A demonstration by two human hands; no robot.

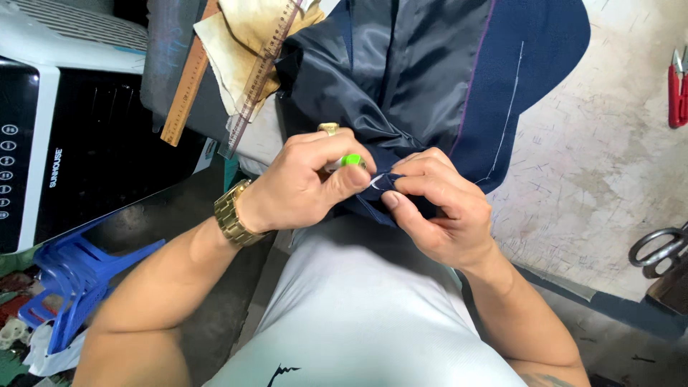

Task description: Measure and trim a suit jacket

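Mid-trim, by the look of it: left hand (304, 183) is gripping a green-handled tool (350, 160), right hand (437, 208) is pinching the navy garment (459, 79) fold; next cut needs fabric taut.

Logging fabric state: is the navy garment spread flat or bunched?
Bunched: the navy garment gathers into folds where both hands pinch its edge.

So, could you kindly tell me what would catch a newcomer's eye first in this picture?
Probably the two hands meeting at the centre: the left hand grips a small bright green tool, while the right hand pinches the edge of a dark blue jacket. A gold watch shines on the left wrist, and red snips lie on the table at far right.
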